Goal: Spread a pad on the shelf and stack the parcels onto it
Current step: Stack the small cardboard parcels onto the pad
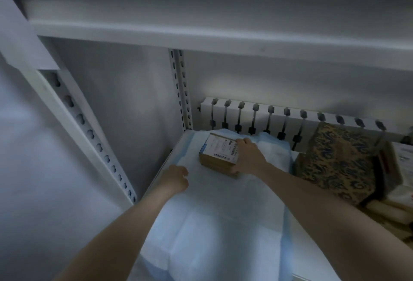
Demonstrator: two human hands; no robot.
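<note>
A pale blue-and-white pad (214, 213) lies spread over the left part of the white shelf (178, 144). A small brown cardboard parcel (218, 155) with a white barcode label sits on the pad near the back. My right hand (248, 157) grips the parcel's right side, fingers over its top edge and thumb at its front corner. My left hand (176, 178) rests on the pad near its left edge, fingers curled under, holding nothing that I can see.
A patterned gold-and-dark box (339, 164) and other parcels (397, 204) crowd the right of the shelf. A white radiator (279, 119) runs behind. Perforated uprights (181, 88) and the upper shelf board (201, 32) frame the bay.
</note>
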